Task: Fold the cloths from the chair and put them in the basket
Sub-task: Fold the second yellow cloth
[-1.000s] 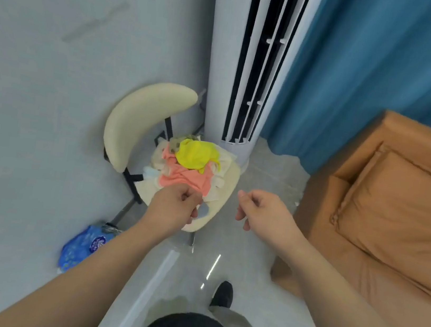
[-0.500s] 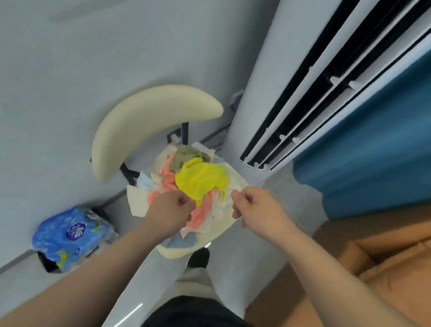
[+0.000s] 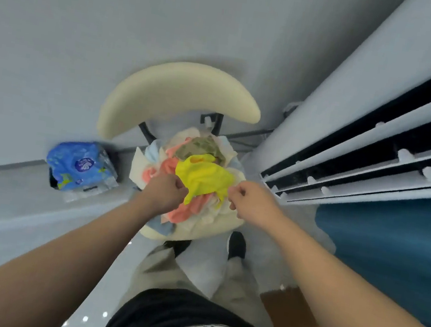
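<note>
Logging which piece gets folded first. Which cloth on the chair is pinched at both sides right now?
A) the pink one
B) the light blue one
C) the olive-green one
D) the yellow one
D: the yellow cloth is pinched at its left and right edges, where it lies on top of the pile on the chair.

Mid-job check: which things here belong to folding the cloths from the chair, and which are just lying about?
Job things:
- crumpled yellow cloth, pinched by left hand and right hand
- heap of pink, olive and white cloths under it
- cream padded chair
- no basket in view

Lying about:
- blue plastic-wrapped pack on the floor
- white tower air conditioner
- blue curtain
</note>
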